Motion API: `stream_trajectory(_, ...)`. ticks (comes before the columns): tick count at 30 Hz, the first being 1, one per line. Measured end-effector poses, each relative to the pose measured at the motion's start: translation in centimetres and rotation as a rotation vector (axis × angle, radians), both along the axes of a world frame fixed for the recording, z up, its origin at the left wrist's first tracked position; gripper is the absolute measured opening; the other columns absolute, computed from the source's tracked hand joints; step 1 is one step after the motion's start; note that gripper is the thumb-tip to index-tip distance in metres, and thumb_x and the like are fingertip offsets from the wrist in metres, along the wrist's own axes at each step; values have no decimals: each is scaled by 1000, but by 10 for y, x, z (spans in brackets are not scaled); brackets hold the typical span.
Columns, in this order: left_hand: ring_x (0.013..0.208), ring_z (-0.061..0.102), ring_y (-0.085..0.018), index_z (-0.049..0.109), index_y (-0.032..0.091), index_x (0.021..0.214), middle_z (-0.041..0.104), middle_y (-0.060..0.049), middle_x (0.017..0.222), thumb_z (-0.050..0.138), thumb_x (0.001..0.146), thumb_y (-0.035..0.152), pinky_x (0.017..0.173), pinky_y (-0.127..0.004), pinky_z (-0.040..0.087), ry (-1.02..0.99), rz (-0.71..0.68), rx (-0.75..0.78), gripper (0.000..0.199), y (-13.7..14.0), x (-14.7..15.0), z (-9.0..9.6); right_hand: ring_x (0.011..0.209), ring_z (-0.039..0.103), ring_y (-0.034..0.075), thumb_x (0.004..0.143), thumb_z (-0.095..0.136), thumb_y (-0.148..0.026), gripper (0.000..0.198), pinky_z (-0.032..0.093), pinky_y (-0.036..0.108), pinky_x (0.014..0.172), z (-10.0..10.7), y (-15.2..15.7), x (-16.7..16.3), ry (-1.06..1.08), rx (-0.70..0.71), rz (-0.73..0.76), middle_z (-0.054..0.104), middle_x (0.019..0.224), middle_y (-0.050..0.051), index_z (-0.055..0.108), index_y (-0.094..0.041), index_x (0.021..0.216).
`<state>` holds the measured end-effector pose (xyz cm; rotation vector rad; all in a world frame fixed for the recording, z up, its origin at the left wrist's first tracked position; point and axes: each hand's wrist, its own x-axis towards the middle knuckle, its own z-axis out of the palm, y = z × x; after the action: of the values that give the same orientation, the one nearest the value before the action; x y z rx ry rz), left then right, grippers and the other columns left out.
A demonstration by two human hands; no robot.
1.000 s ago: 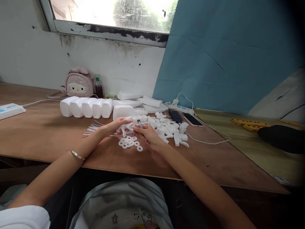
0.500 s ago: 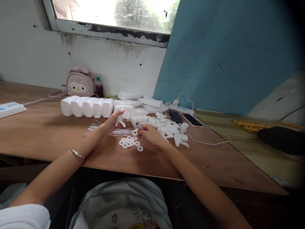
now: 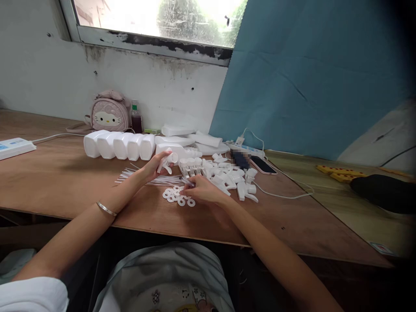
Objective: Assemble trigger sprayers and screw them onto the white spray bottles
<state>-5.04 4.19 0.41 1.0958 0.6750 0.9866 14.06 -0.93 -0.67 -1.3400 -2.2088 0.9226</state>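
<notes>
Taking the white washers as centre and the wall as twelve, the freest lane is at six o'clock, over bare tabletop between the two forearms to the front edge. The right hand, with its pen-like tool, closes three o'clock; the left hand and raised spray head fill eleven. Low thin strips lie at ten, the bottle row behind them; lying bottles block twelve. Loose sprayer parts crowd two. Farther out at three, a white cable crosses otherwise open board.
</notes>
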Motion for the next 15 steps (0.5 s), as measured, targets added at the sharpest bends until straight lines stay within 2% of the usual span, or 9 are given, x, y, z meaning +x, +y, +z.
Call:
stream_trajectory(2,31,32,-3,52,11,70,52,-2,53,49,78,37,30,-16,21,20,-73,-34,28,-1,0,0,54,46,9,68,59,-40,25,32,21,51,2,-2,-3,96,128,-49,52,58,-3,58,-16,67)
stream_trajectory(5,35,36,-4,55,9,71,54,-3,55,48,79,35,36,-17,31,81,-227,-108,28,-3,1,-3,57,47,10,72,59,-37,26,36,21,55,5,-6,-8,223,365,-139,55,69,-3,56,-19,90)
stream_trajectory(7,36,37,-4,56,10,75,55,-3,56,50,78,31,41,-18,36,113,-296,-155,23,-5,1,-6,62,49,11,72,61,-32,34,39,22,58,5,-8,-11,227,523,-168,57,81,-1,53,-22,103)
stream_trajectory(9,37,38,-4,57,10,77,54,-1,54,52,78,30,44,-19,40,110,-346,-175,20,-5,1,-8,67,52,11,73,61,-26,31,42,23,62,3,-8,-12,164,659,-142,55,92,2,54,-23,103)
stream_trajectory(12,38,42,-6,57,10,79,53,-1,51,50,81,31,43,-18,40,95,-407,-174,22,-5,-1,-10,66,54,11,77,57,-23,19,43,24,63,-3,-7,-12,40,774,-87,54,99,4,60,-23,96)
stream_trajectory(15,40,47,-7,58,9,82,57,-3,55,47,84,29,41,-16,39,109,-414,-188,23,-4,-2,-8,73,57,12,78,57,-25,21,44,23,63,-6,-5,-10,25,799,-55,56,101,4,58,-22,99)
